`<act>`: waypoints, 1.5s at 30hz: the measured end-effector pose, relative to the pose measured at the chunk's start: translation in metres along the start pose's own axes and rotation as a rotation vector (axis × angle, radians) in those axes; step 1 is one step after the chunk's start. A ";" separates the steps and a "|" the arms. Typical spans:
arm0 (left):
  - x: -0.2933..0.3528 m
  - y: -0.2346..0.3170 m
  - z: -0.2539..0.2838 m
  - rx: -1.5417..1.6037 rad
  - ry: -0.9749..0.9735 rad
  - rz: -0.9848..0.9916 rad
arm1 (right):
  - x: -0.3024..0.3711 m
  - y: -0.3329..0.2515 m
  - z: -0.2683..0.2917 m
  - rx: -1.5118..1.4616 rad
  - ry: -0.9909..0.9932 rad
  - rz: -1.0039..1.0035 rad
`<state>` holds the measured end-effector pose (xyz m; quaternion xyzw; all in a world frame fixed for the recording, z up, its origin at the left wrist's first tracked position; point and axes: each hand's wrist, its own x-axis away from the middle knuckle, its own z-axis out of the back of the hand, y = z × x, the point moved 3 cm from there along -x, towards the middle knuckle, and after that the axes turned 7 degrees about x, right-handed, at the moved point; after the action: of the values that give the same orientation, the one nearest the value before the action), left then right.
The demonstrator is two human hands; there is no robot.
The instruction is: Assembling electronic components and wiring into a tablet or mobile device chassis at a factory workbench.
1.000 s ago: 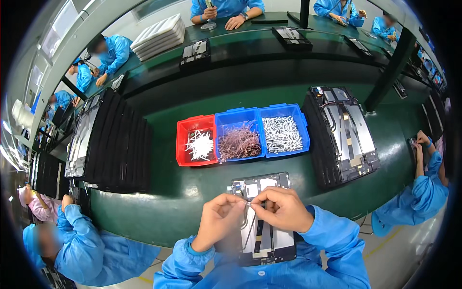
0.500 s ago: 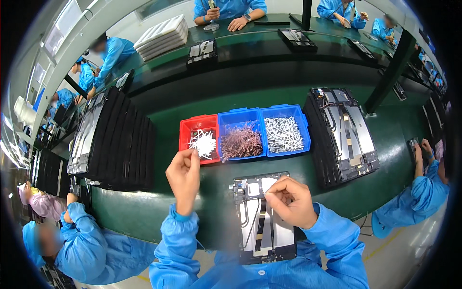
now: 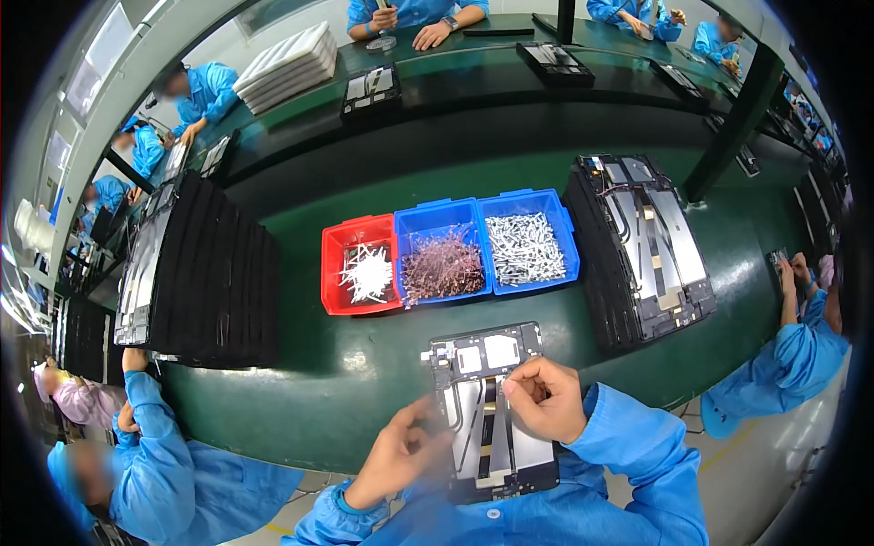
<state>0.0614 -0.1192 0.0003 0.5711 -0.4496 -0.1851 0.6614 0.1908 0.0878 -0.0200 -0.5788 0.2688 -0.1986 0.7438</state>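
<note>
An opened tablet-like device [image 3: 535,458], with a black frame, silver plates and dark ribbon cables, lies before me near the table edge. My right hand [image 3: 551,400] rests over its upper right part, thumb and fingertips pinched together; anything between them is too small to make out. At the device's left edge is my left hand [image 3: 401,455], smeared by motion, so its fingers cannot be read. Beyond the device stand a red bin [image 3: 339,296] of white strips, a blue bin [image 3: 414,221] of tangled brownish-pink parts and another blue bin [image 3: 569,264] of small silvery-white pieces.
Tall stacks of similar devices stand on the left [image 3: 214,273] and right [image 3: 669,259]. A dark green post [image 3: 737,123] rises at the far right. Past a raised back ledge are a pile of white trays [image 3: 289,68] and co-workers in blue; others sit at both sides.
My left hand has come down from the red bin's near edge to the device's left side. My right hand stays pinched over the device, slightly lower on it. The whole view has shifted a little.
</note>
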 end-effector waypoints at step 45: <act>0.021 0.046 0.000 -0.734 0.673 -1.076 | -0.051 -0.131 -0.062 -0.731 -0.623 0.014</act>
<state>0.0601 -0.1225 0.0506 0.4804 0.2115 -0.4376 0.7301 0.1141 0.0395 0.1045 -0.8326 0.0894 0.0967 0.5380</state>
